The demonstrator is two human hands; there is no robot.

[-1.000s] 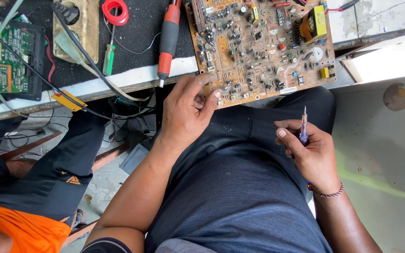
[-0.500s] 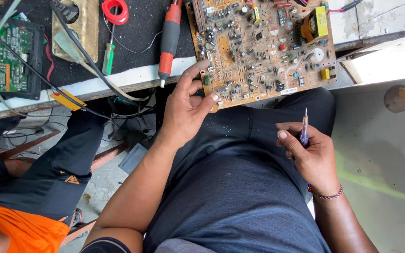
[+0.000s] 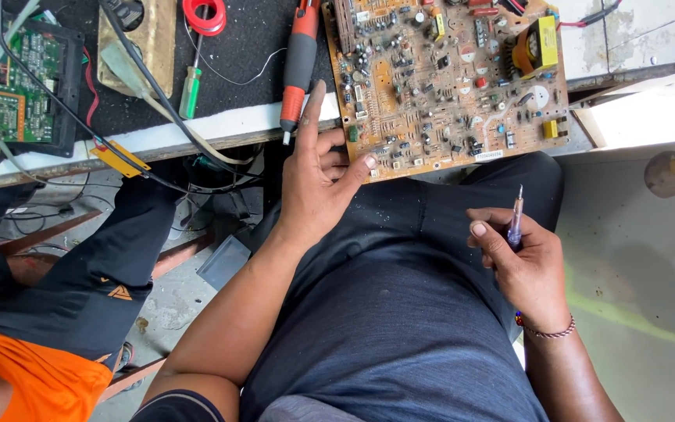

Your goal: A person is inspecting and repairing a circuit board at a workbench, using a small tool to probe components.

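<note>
Left hand steadies the circuit board while the right hand waits with a tester screwdriver.

The left hand (image 3: 318, 184) is open, its fingertips touching the brown circuit board (image 3: 447, 78) on the counter (image 3: 220, 129) edge at 12 o'clock. The right hand (image 3: 521, 262), at 4 o'clock, grips a tester screwdriver (image 3: 516, 219), tip up. Probing seems next, and this needs lifting the tip to the board. An orange tool (image 3: 298, 66) lies at 11 o'clock.
</note>
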